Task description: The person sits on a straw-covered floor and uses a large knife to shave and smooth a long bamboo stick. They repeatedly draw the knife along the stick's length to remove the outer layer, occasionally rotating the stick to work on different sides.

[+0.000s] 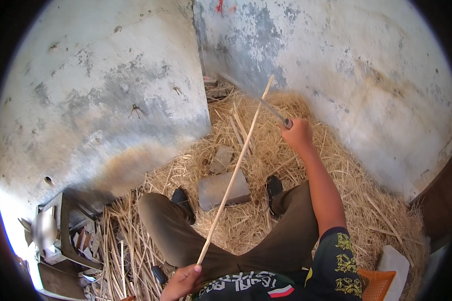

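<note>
Gripping a knife (274,110), right hand (298,134) outstretched (left hand (182,282) low, clasping a stick (231,185))

Stick (231,186) pale yel; sleeve (338,263) blk w/ yel motifs.

Rough workshop, pale shavings (346,183) underfoot

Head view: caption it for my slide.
Left hand grips a long pale stick; right hand holds a knife crossing near its far end, over straw-like shavings.
</note>
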